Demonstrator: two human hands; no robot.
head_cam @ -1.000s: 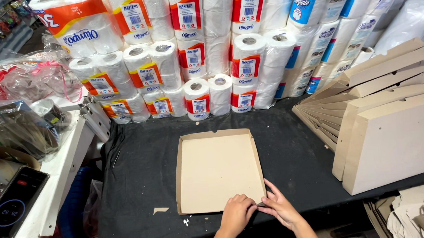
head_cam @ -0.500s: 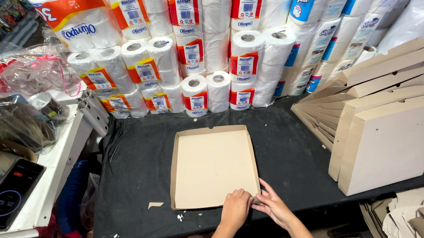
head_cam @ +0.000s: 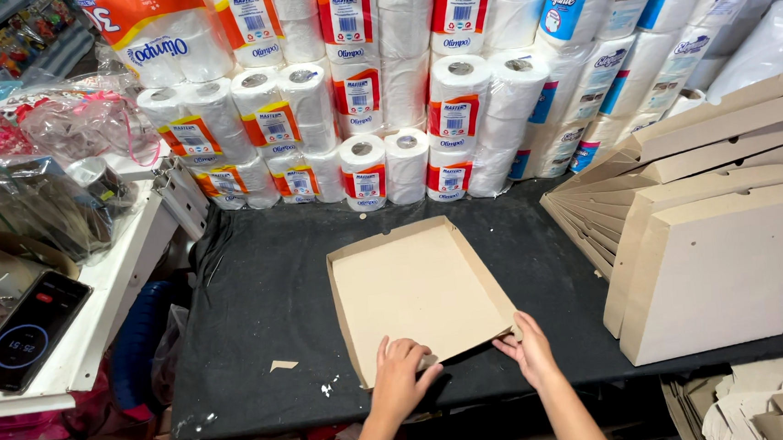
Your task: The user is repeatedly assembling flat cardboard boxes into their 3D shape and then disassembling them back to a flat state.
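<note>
Left hand (head_cam: pixel 401 378): laid flat, fingers loosely spread, pressed onto the near edge of the cardboard tray (head_cam: pixel 419 291), low centre of the frame.
Right hand (head_cam: pixel 531 346): fingers held together and curled at the tray's near right corner, so the corner flap seems to be pinched or pushed in; the exact grip can't be made out.
Tray spot: set on the black table (head_cam: pixel 259 294), middle of the frame, turned a bit askew, three side walls already folded up, near wall apparently not yet done.
Other stuff: finished flat boxes (head_cam: pixel 725 261) are stacked leaning at the right, well apart from the tray; wrapped paper rolls (head_cam: pixel 355 94) are piled along the top; a phone (head_cam: pixel 16 343) is lying on the white shelf at lower left; cardboard scraps (head_cam: pixel 282 365) are scattered on the table just left of the tray.
Doing it well (just my read): the base should probably be kept pinned flat while the near wall gets creased along its score, and the corner tab should be tucked fully so the wall isn't left springing back.
</note>
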